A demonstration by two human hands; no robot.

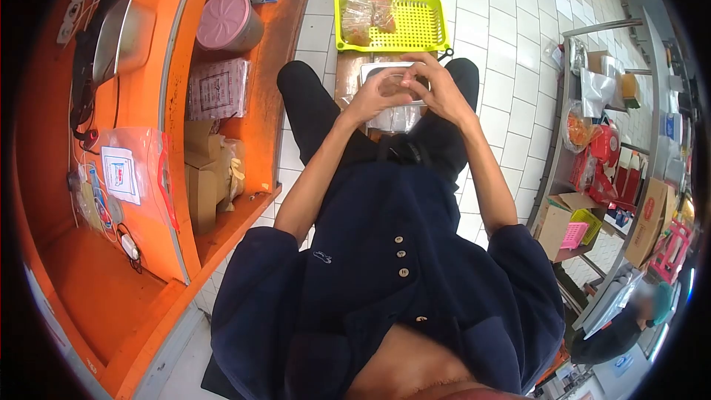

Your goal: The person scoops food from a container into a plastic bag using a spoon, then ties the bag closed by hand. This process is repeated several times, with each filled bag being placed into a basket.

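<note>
My left hand (372,98) and my right hand (440,90) meet in front of me, between my knees. The fingers of both are curled and pinched together around something small, brownish and partly clear, mostly hidden by the fingers. Beneath them is a white-rimmed tray or container (368,71), its contents covered by my hands. Nearer my body, clear plastic packaging (398,119) lies just below the hands. Just beyond stands a lime-green plastic basket (422,21) with clear plastic bags of reddish contents (358,24) on its left side.
An orange shelf unit (181,178) on the left holds a pink-lidded tub (226,21), printed packets (219,89) and cardboard boxes (201,178). At right, a metal rack (552,170) carries boxes and bags. A person in a green cap (661,304) is at the lower right.
</note>
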